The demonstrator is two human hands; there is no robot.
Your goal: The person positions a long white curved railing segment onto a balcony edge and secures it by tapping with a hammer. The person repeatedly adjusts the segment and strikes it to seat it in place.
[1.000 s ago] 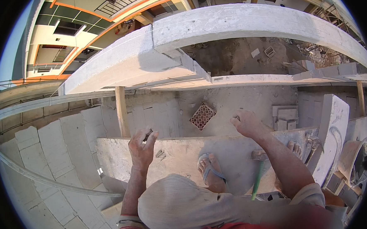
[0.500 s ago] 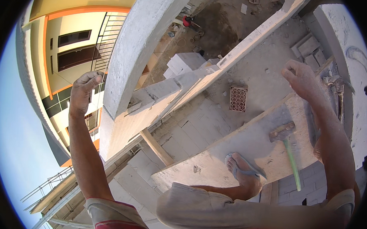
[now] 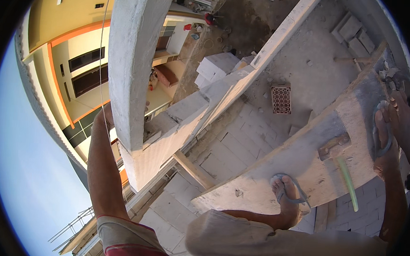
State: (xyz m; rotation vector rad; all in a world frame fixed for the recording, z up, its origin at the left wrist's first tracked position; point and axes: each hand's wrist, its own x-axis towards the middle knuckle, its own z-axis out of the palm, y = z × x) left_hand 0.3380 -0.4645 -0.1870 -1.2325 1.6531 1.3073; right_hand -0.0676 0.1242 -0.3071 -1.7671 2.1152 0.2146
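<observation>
My left hand [image 3: 107, 115] reaches behind an upright concrete column [image 3: 135, 64]; most of its fingers are hidden by the column. A thin string [image 3: 102, 53] hangs down in front of that wrist. At the far right, in shadow, my right hand [image 3: 402, 120] is lowered beside my right foot, close to metal tools [image 3: 389, 75] lying at the plank's end. Its fingers are only partly seen, so a grip on a tool cannot be made out. A hammer [image 3: 334, 147] with a green handle [image 3: 348, 184] lies on the dusty plank [image 3: 258, 179] between my sandalled feet.
A perforated clay brick [image 3: 281, 99] rests on the dusty floor below. Pale blocks [image 3: 353, 34] are stacked at the upper right, with more white blocks [image 3: 216, 67] beyond the low wall [image 3: 284, 35]. A drop shows beyond the wall, where a person in red [image 3: 209, 19] is far below.
My left hand has moved from beside the string to behind the column. My right hand has dropped from mid-air to the tools. The view has shifted, bringing my right foot into sight.
</observation>
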